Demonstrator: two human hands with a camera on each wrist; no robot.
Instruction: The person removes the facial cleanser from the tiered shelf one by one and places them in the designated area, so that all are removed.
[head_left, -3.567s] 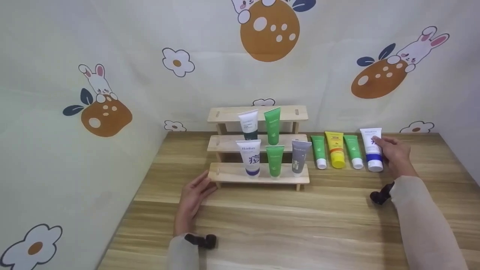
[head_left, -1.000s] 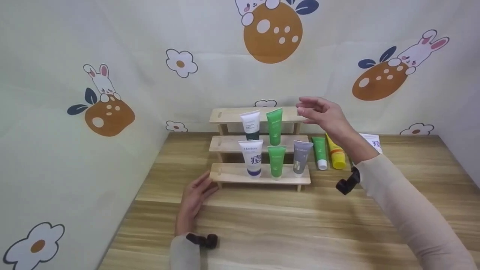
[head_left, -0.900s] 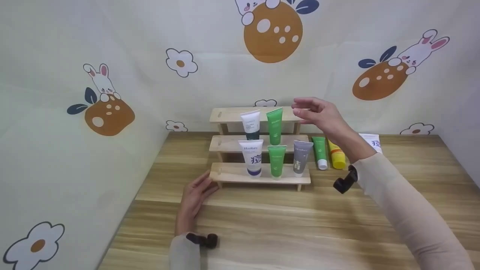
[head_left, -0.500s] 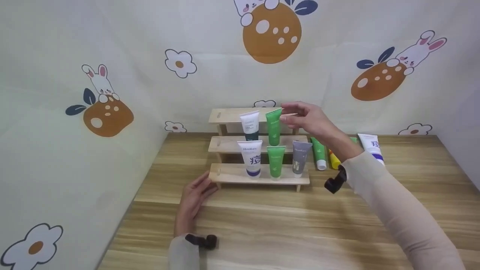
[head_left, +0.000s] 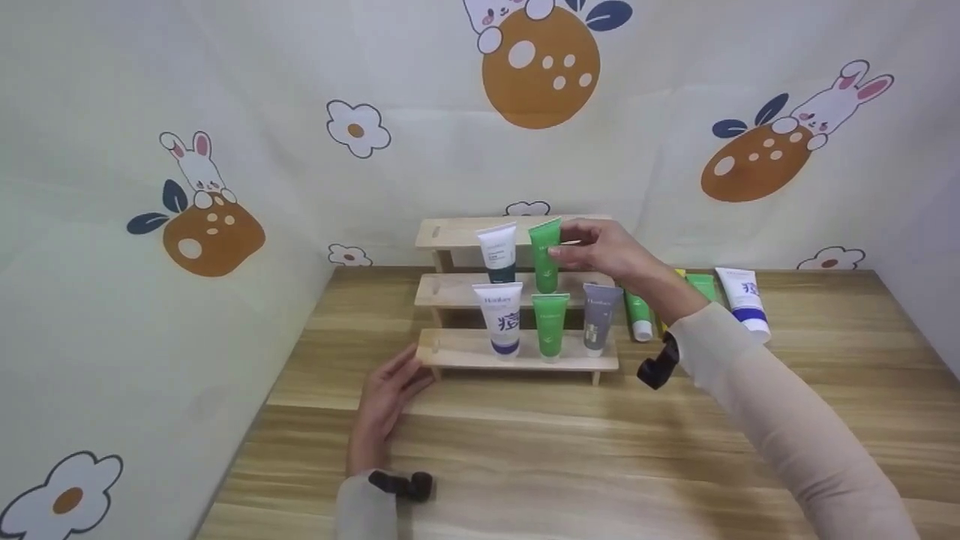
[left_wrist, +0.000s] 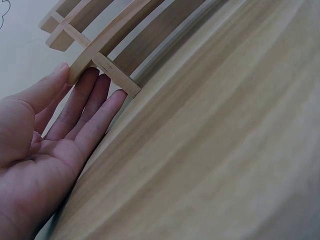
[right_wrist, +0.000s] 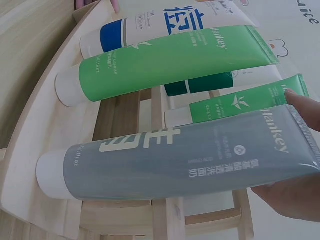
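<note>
A three-step wooden display stand (head_left: 459,346) is at mid table. My left hand (head_left: 386,394) holds its lower left end; in the left wrist view the thumb meets the board edge and the fingers (left_wrist: 102,112) are against the leg. My right hand (head_left: 611,251) pinches a green squeeze tube (head_left: 546,274) upright on the middle step, beside a white tube with a dark green cap end (head_left: 497,247). On the lowest step stand a white-and-blue tube (head_left: 501,319), a green tube (head_left: 550,326) and a grey tube (head_left: 598,319). In the right wrist view the grey tube (right_wrist: 150,165) partly hides my right hand (right_wrist: 295,195).
Right of the stand, tubes lie on the wood-grain table (head_left: 510,450): a green one (head_left: 640,319), a mostly hidden yellow one, another green one (head_left: 700,285), and a white-and-blue one (head_left: 746,300). Behind stands a patterned cloth backdrop (head_left: 420,172).
My right hand has left the white-and-blue tube on the table, moved left over the stand, then lowered onto the green tube on the middle step. The left hand stays put.
</note>
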